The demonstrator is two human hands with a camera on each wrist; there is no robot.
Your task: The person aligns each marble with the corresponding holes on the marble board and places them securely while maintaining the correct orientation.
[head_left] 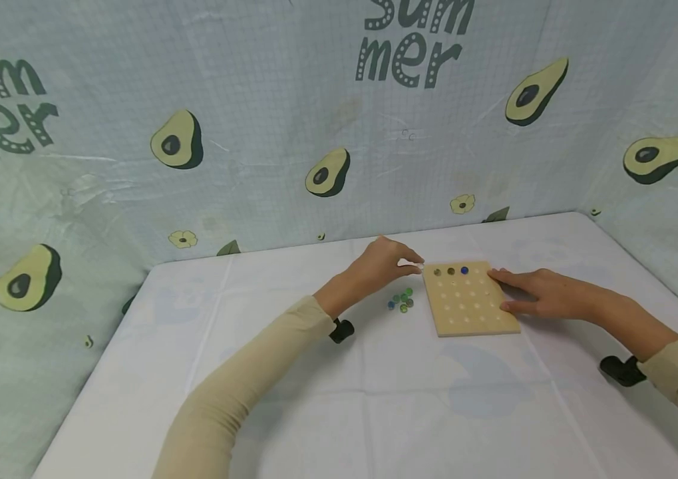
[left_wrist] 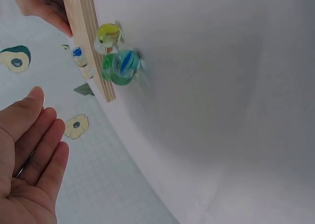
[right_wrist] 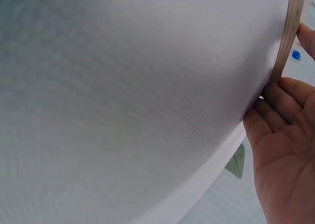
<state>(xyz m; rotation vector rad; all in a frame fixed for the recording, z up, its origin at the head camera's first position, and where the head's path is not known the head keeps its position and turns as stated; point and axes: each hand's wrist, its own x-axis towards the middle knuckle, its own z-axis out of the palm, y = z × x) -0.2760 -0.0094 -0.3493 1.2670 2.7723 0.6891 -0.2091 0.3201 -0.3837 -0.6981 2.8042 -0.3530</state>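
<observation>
A square wooden board [head_left: 472, 313] with rows of shallow holes lies on the table, and a few glass marbles sit in its far row, a dark blue marble [head_left: 464, 270] among them. My left hand [head_left: 378, 265] is at the board's far left corner. Its thumb and forefinger pinch what looks like a small clear marble, mostly hidden by the fingertips. At the right edge, my right hand [head_left: 554, 295] grips the board, with fingers [right_wrist: 283, 103] against its side. Several loose green and blue marbles [head_left: 404, 298] lie left of the board.
A white cloth [head_left: 327, 412] covers the table. Behind it hangs a pale curtain [head_left: 255, 179] printed with avocados and lettering. The table's far edge runs a short way beyond the board.
</observation>
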